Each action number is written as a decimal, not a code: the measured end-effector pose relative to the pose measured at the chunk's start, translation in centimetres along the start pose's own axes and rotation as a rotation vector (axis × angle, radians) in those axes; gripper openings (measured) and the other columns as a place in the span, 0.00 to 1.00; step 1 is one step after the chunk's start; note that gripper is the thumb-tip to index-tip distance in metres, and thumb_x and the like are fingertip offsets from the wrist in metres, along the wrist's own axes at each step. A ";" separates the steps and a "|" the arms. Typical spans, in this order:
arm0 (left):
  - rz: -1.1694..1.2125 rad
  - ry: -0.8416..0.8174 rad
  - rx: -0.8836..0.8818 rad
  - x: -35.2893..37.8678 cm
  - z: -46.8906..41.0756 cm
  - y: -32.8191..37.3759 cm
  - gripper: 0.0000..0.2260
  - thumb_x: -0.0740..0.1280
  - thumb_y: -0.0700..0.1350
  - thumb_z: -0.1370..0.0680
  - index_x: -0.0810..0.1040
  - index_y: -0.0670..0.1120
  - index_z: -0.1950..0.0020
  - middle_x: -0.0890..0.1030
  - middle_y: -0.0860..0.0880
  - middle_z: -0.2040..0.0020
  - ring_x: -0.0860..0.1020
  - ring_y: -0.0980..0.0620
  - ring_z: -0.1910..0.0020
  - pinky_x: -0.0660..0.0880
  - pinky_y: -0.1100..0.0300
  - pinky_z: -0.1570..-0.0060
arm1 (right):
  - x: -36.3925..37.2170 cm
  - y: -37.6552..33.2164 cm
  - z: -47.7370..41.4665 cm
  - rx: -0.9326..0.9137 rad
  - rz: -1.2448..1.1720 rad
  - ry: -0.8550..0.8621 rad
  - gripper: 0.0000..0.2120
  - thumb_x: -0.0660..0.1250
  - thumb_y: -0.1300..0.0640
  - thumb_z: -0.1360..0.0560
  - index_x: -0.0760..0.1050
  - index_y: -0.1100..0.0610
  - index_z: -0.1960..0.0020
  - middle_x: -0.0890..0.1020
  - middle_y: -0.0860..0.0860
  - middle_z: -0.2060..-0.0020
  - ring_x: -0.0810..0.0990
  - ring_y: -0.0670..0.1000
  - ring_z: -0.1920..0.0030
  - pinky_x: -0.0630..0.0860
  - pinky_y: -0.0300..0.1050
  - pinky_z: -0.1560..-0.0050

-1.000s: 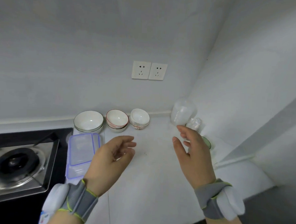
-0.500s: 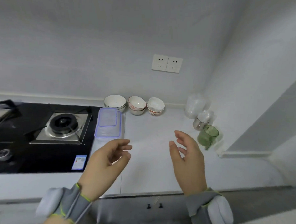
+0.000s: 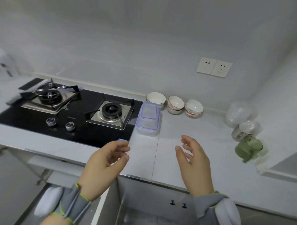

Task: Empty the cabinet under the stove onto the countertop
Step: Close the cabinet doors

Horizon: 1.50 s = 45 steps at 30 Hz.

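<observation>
Now our left hand (image 3: pixel 105 163) and right hand (image 3: pixel 193 161) hover empty, fingers loosely spread, over the near countertop (image 3: pixel 185 130) edge.

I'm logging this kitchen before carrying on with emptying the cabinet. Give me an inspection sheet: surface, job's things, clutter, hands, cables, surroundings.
Surface: pale countertop, bare at the middle front.
Job's things: clear lidded containers stacked beside the stove; bowls in three stacks along the back wall; clear cups, a lidded cup and a green mug at the right.
Clutter: nothing seen.
Hands: left hand and right hand both empty, above the counter's front edge; bands on both wrists.
Cables: nothing seen.
Surroundings: two wall sockets; cabinet doors below, inside not visible.
</observation>
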<state>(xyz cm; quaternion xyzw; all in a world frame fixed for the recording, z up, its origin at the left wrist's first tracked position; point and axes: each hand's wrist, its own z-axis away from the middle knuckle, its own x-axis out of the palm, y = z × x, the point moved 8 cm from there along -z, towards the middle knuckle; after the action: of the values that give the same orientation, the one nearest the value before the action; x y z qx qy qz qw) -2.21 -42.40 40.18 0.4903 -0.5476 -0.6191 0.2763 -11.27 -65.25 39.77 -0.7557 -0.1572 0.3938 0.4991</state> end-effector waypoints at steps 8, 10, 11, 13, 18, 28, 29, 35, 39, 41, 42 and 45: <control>-0.048 0.092 -0.046 -5.5 0.8 -2.4 0.16 0.66 0.48 0.32 0.78 0.53 0.45 0.82 0.62 0.51 0.80 0.60 0.54 0.76 0.69 0.54 | 5.9 -1.3 1.3 -0.014 0.032 -0.154 0.16 0.65 0.57 0.24 0.72 0.49 0.38 0.77 0.45 0.41 0.75 0.43 0.42 0.71 0.38 0.40; -0.053 0.100 -0.063 -7.0 1.2 -3.9 0.16 0.66 0.49 0.32 0.78 0.52 0.44 0.82 0.62 0.51 0.80 0.60 0.53 0.75 0.71 0.54 | 7.8 -1.8 1.5 -0.015 0.039 -0.181 0.16 0.65 0.57 0.24 0.72 0.50 0.38 0.77 0.45 0.42 0.75 0.43 0.42 0.70 0.38 0.41; -0.055 0.102 -0.067 -7.1 1.1 -4.1 0.16 0.66 0.49 0.31 0.78 0.52 0.44 0.82 0.60 0.51 0.80 0.60 0.53 0.75 0.72 0.54 | 7.9 -2.0 1.6 -0.017 0.036 -0.186 0.16 0.65 0.58 0.24 0.72 0.50 0.38 0.77 0.45 0.41 0.75 0.43 0.42 0.70 0.37 0.41; -0.046 0.100 -0.088 -8.4 1.0 -5.5 0.14 0.67 0.47 0.30 0.78 0.51 0.45 0.83 0.57 0.52 0.80 0.60 0.54 0.75 0.72 0.54 | 9.6 -2.4 1.8 -0.021 0.047 -0.197 0.16 0.65 0.58 0.24 0.72 0.51 0.37 0.77 0.46 0.41 0.75 0.43 0.42 0.70 0.37 0.41; -0.054 0.051 -0.106 -11.0 0.0 -8.0 0.12 0.69 0.42 0.27 0.78 0.52 0.45 0.83 0.56 0.52 0.80 0.60 0.54 0.75 0.70 0.52 | 13.4 -3.0 2.6 0.020 0.076 -0.189 0.17 0.65 0.57 0.24 0.71 0.51 0.36 0.77 0.46 0.40 0.74 0.44 0.41 0.70 0.37 0.41; -0.119 -0.147 -0.100 -16.1 -1.9 -13.0 0.13 0.68 0.37 0.26 0.78 0.49 0.44 0.83 0.55 0.51 0.80 0.61 0.55 0.75 0.70 0.52 | 19.9 -3.9 7.5 0.143 0.130 -0.118 0.17 0.64 0.55 0.23 0.70 0.51 0.35 0.76 0.44 0.40 0.73 0.43 0.40 0.72 0.42 0.38; -0.133 -0.174 -0.097 -16.1 -1.8 -13.4 0.13 0.68 0.37 0.26 0.78 0.49 0.44 0.83 0.55 0.51 0.80 0.61 0.55 0.75 0.71 0.52 | 20.2 -3.7 8.2 0.157 0.136 -0.112 0.18 0.64 0.55 0.23 0.70 0.51 0.34 0.75 0.44 0.39 0.73 0.43 0.40 0.72 0.42 0.37; -0.139 -0.228 -0.117 -15.4 0.5 -15.0 0.13 0.68 0.37 0.26 0.78 0.50 0.44 0.83 0.55 0.51 0.80 0.62 0.56 0.76 0.70 0.52 | 20.0 -1.6 12.8 0.248 0.113 -0.118 0.18 0.64 0.59 0.24 0.70 0.52 0.34 0.76 0.45 0.40 0.73 0.44 0.39 0.71 0.47 0.34; -0.145 -0.214 -0.140 -14.0 3.1 -15.8 0.13 0.68 0.37 0.26 0.78 0.50 0.44 0.83 0.56 0.50 0.80 0.62 0.55 0.75 0.72 0.53 | 18.9 0.1 14.8 0.233 0.147 -0.133 0.17 0.64 0.58 0.23 0.70 0.52 0.35 0.75 0.45 0.41 0.73 0.44 0.40 0.71 0.46 0.35; -0.130 -0.186 -0.152 -13.3 4.5 -16.2 0.13 0.68 0.36 0.26 0.78 0.48 0.44 0.83 0.54 0.51 0.80 0.62 0.55 0.74 0.75 0.54 | 18.5 1.1 15.9 0.217 0.177 -0.157 0.18 0.63 0.55 0.23 0.70 0.53 0.34 0.75 0.45 0.40 0.73 0.43 0.40 0.71 0.47 0.36; -0.126 -0.170 -0.165 -13.0 5.1 -16.6 0.13 0.68 0.36 0.26 0.78 0.47 0.44 0.83 0.53 0.51 0.80 0.62 0.55 0.73 0.76 0.55 | 18.3 1.8 16.3 0.212 0.193 -0.172 0.18 0.63 0.55 0.23 0.70 0.54 0.34 0.75 0.46 0.39 0.73 0.43 0.40 0.71 0.47 0.36; -0.166 -0.144 -0.154 -11.3 7.2 -18.8 0.13 0.68 0.37 0.26 0.78 0.47 0.43 0.83 0.54 0.51 0.79 0.63 0.54 0.71 0.79 0.57 | 18.4 4.7 17.6 0.188 0.206 -0.199 0.19 0.64 0.54 0.23 0.70 0.55 0.34 0.75 0.47 0.39 0.73 0.44 0.39 0.71 0.48 0.36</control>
<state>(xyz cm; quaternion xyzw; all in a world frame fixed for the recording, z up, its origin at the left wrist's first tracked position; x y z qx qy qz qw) -0.93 -24.92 25.21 0.4655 -0.4746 -0.7137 0.2208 -13.44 -44.68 24.15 -0.6751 -0.0901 0.5287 0.5065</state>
